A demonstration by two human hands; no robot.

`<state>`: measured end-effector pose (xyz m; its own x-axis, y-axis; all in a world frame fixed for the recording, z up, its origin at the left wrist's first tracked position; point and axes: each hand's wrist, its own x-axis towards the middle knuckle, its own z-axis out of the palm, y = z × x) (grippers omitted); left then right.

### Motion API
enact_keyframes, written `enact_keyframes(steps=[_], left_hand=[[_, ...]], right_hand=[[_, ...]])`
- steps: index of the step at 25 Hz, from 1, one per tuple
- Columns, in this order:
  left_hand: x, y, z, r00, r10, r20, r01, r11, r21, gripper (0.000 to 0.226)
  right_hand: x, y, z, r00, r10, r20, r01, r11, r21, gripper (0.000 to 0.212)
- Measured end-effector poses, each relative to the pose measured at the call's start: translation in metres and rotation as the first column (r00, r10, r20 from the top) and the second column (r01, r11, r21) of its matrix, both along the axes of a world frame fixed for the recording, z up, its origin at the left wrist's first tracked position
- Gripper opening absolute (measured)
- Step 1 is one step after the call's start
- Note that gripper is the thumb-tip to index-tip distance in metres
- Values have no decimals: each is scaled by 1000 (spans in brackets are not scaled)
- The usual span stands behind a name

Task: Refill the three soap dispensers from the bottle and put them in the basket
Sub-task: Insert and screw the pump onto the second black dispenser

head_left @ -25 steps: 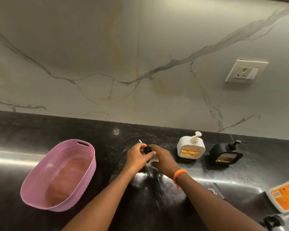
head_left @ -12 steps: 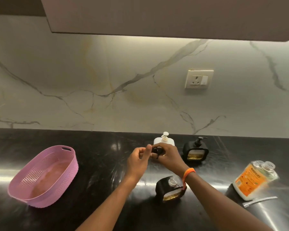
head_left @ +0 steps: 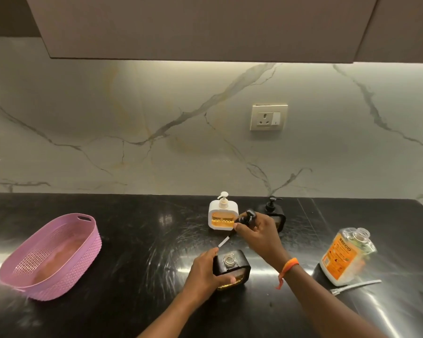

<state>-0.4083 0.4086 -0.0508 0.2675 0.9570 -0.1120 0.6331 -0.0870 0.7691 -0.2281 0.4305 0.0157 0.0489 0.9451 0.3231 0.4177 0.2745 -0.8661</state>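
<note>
The left hand [head_left: 205,273] is wrapped round the near black dispenser [head_left: 232,269], steadying it on the counter [head_left: 137,240] with its glass neck open and uncapped. The right hand [head_left: 259,231] pinches the black pump head [head_left: 247,217], lifted clear, its thin tube [head_left: 224,242] slanting down toward the left hand's fingertips, its tip above the counter and beside the neck rather than in it. Whether the pump is coming out for filling or going back in cannot be told from this alone — amber liquid shows low in the body, so I judge the refill of this one is in hand. The bottle [head_left: 344,257] stands open well to the right, with a loose tube on the counter in front of it. The white dispenser [head_left: 223,215] and the far black one [head_left: 274,211] stand capped by the wall; the pink basket [head_left: 49,257] at far left holds none of them. Next the pump must be set down or threaded in — the tube's tip needs aiming at that narrow neck, and it may drip.
</note>
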Motion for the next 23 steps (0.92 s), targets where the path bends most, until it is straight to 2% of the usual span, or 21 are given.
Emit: enact_keyframes(steps=[3,7,9,11,13,16,19,23], left_hand=[[-1,2,5,1000,-17,2,17,999,45,56],[-4,4,7,999,-50,-9,50,998,43,43],[-4,6,4,998,-60,-20,61,997,39,38],[-5,7,2,996,-83,-23,84,995,48,35],[-6,7,3,993,-113,-31,115,990,78,37],[-9,9,2,991,-132,-16,133,988,81,46],[-11,9,1,988,-144,47,143,989,27,30],[-13,11,-1,989,-124,85,125,992,-3,29]], right_hand=[[3,-4,-1,1000,-10,24,10,1000,10,15],[2,-9,-9,982,-8,191,15,999,-34,7],[1,-11,-18,957,16,289,11,996,-91,9],[-2,-13,-26,934,36,355,20,988,-153,15],[-5,-13,-29,925,14,379,45,988,-147,16],[-7,-12,-29,952,-1,307,57,983,-173,18],[-5,-13,-38,927,99,362,3,962,-271,22],[-7,-18,-54,881,143,451,6,950,-312,33]])
